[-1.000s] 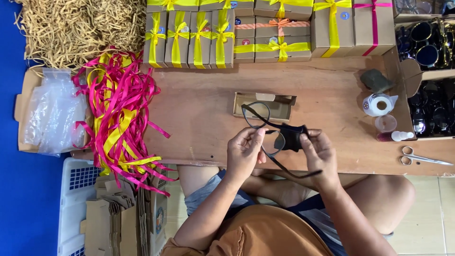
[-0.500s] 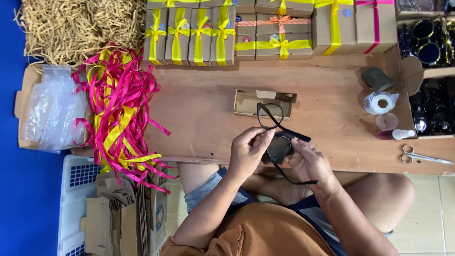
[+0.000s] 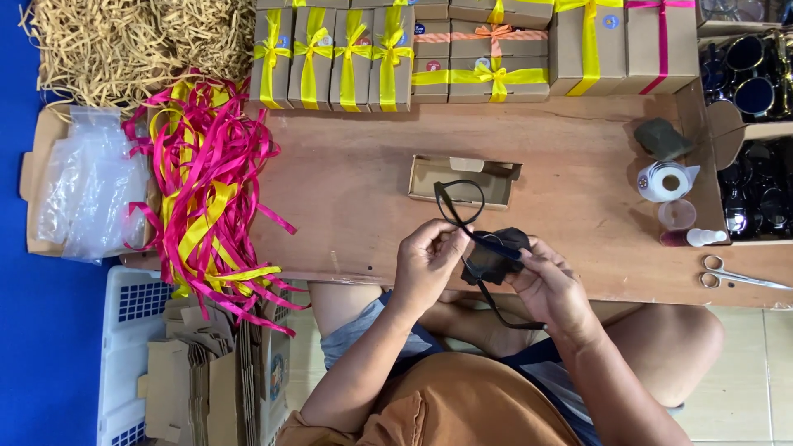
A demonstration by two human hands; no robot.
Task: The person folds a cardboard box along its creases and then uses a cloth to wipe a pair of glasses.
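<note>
While both hands work at the near edge of the worktop [image 3: 355,190], an open cardboard tray [image 3: 462,180] lies just beyond them and serves as the reference point. Beyond the tray, a row of brown gift boxes [image 3: 462,49] tied with yellow, orange and pink ribbon lines the far edge. Left of the tray, a loose heap of pink and yellow ribbons [image 3: 206,190] spills over the worktop edge; farther left lie clear plastic bags [image 3: 87,186] on a cardboard sheet, and beyond the ribbons a pile of straw-coloured paper shred [image 3: 124,41]. Right of the tray stand a roll of round stickers [image 3: 665,180], a small clear cup [image 3: 677,215] and a small white bottle [image 3: 706,238]; scissors [image 3: 731,275] lie nearer the edge on that side. A box of dark sunglasses [image 3: 756,149] sits at the far right. Nothing lies between the tray and the hands.

The black glasses [image 3: 462,202] are held above the near edge, just on the near side of the tray, one rim rising toward it and one temple arm hanging below the worktop edge. The left hand [image 3: 429,256] pinches the frame, fingers closed together. The right hand [image 3: 549,281] grips a black cloth [image 3: 496,252] wrapped over the other lens, fingers curled and pressed on it. Both hands touch the glasses from either side.
</note>
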